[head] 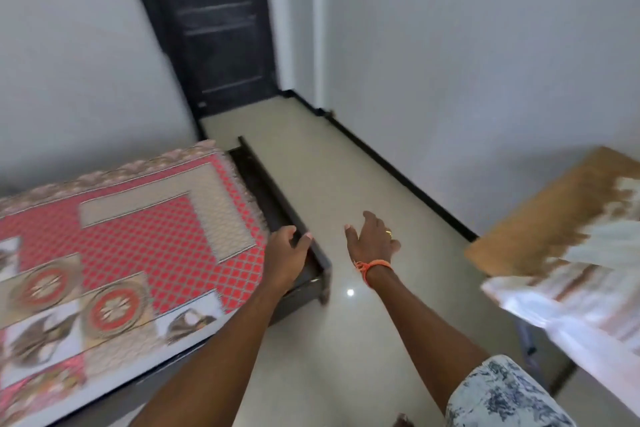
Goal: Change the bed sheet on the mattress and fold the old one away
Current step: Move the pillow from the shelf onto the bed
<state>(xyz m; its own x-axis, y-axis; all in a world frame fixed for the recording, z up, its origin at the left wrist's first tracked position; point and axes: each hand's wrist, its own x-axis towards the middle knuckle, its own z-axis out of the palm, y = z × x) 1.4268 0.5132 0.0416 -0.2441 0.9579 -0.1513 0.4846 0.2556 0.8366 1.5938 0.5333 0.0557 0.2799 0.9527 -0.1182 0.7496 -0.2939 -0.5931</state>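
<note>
On the far left lay the mattress (114, 246) in its red patterned cover, on a dark bed frame (277, 204). Just beside its corner my left hand (287, 253) hung loosely curled, gripping nothing. My right hand (372, 239) spread open above the floor (346, 184). Rightmost, pale folded fabric (588, 288) rested on a wooden table (540, 215).

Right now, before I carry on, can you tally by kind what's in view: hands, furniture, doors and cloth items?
Hands: 2, left hand and right hand, neither in a grip
Furniture: 2, bed frame, wooden table
Doors: 1, black door
Cloth: 2, red patterned mattress, pale bundle
Total: 7
</note>
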